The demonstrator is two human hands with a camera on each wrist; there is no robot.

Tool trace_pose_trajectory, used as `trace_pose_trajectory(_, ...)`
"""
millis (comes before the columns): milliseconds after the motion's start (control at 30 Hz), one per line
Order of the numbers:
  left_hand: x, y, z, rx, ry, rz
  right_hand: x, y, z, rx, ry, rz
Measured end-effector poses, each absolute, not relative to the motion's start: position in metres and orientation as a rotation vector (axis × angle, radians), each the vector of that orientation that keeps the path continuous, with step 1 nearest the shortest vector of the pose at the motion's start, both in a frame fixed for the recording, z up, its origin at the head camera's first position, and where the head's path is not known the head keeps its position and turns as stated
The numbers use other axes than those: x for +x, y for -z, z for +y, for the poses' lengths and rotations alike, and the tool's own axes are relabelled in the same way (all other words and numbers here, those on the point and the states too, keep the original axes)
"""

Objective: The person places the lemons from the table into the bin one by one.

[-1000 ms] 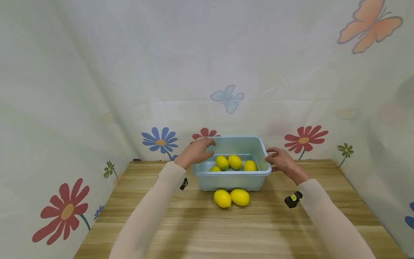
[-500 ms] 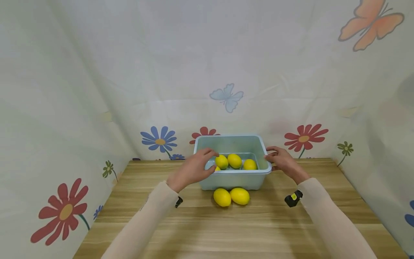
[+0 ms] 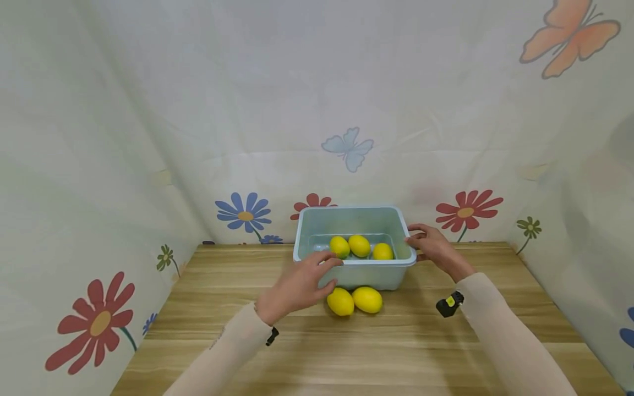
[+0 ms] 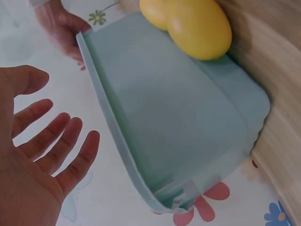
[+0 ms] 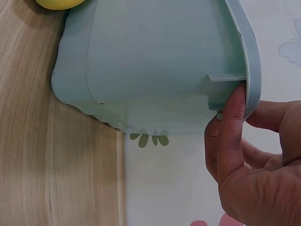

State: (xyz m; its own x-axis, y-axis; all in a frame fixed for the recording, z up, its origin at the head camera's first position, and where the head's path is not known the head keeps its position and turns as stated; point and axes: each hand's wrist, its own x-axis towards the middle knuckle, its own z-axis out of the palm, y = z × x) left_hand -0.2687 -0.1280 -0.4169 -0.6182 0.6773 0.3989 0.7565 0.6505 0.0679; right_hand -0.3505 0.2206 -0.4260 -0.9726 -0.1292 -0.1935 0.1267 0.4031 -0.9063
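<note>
A light blue plastic bin (image 3: 371, 276) stands at the back of the wooden table, with yellow lemons (image 3: 359, 246) inside. Two more lemons (image 3: 367, 300) lie side by side on the tabletop against its front. My right hand (image 3: 435, 248) pinches the bin's right rim; in the right wrist view the fingers (image 5: 231, 134) are under the rim and the thumb is on its other side. My left hand (image 3: 297, 286) holds nothing and is in front of the bin's left front corner. The left wrist view shows its fingers (image 4: 77, 162) spread and apart from the bin wall.
A pale cloth (image 3: 277, 110) printed with flowers and butterflies hangs behind and along both sides of the wooden table (image 3: 317, 357). The bin is close to the back cloth. Each wrist wears a small black device (image 3: 448, 304).
My left hand has come from over the bin's left side down and toward me, to in front of it. It now hides the leftmost lemon inside. The right hand stays on the rim.
</note>
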Motion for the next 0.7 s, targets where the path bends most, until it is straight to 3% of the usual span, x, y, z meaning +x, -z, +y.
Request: trace_pose_trajectory(700, -0.260, 0.462, -0.111, -1.195, 0.212, -2.846, -0.350, 0.426, 0.221, 0.027, 1.620, 2.385)
